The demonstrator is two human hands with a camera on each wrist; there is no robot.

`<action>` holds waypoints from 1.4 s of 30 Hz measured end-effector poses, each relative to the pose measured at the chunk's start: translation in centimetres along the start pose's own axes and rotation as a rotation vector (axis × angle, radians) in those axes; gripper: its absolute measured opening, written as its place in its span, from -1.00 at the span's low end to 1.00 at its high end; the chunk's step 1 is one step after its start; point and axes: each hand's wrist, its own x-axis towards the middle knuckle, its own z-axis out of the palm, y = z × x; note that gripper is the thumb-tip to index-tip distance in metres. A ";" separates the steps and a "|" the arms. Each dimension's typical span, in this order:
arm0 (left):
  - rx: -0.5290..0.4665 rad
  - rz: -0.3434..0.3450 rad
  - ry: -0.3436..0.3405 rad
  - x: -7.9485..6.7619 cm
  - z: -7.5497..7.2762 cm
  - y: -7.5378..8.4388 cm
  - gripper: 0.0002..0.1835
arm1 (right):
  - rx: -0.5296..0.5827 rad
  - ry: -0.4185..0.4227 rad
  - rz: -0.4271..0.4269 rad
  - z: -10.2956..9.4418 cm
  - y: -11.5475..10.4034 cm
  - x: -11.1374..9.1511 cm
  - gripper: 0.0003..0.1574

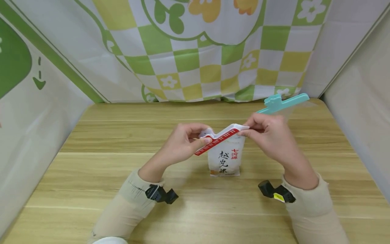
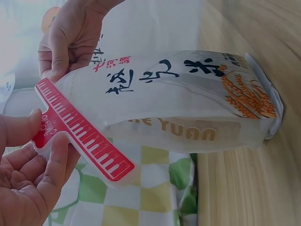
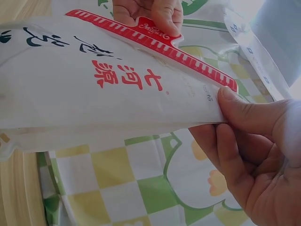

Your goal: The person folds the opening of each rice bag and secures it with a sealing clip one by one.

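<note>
A white rice bag (image 1: pixel 226 159) with black and red characters stands upright on the table. Across its top lies a red and white bag clip (image 2: pixel 89 134) with a piano-key pattern, slanting in the head view. My left hand (image 1: pixel 182 141) pinches the clip's handle between thumb and fingers. At the other side, my right hand (image 3: pixel 256 150) pinches the bag's top corner, beside the end of the clip (image 3: pixel 188 61). Whether the clip's jaws are closed over the bag cannot be told. Gold lettering shows on the side of the bag (image 2: pixel 178 94) in the left wrist view.
A turquoise clip (image 1: pixel 284 103) is at the table's far right, behind my right hand and partly hidden by it. The wooden table (image 1: pixel 100 176) ends at a green, yellow and white checked cloth (image 1: pixel 210 64). Pale cloth walls stand at both sides.
</note>
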 end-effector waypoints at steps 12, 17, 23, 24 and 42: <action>0.021 0.049 0.002 0.7 0.3 1.0 -0.82 | 0.068 0.000 0.068 0.1 -0.2 0.0 -0.84; 0.020 0.061 -0.014 0.6 0.2 1.2 -0.82 | 0.093 -0.015 0.055 0.0 -0.2 0.0 -0.83; 0.007 0.058 -0.052 0.6 0.0 1.2 -0.80 | 0.122 -0.068 0.047 -0.3 0.0 0.0 -0.83; 0.004 0.056 -0.054 0.7 0.0 1.2 -0.79 | 0.123 -0.073 0.043 -0.3 0.1 0.0 -0.82; 0.011 0.035 -0.092 0.6 -0.2 0.5 -0.71 | 0.106 -0.156 0.012 -1.2 1.1 -0.5 -0.87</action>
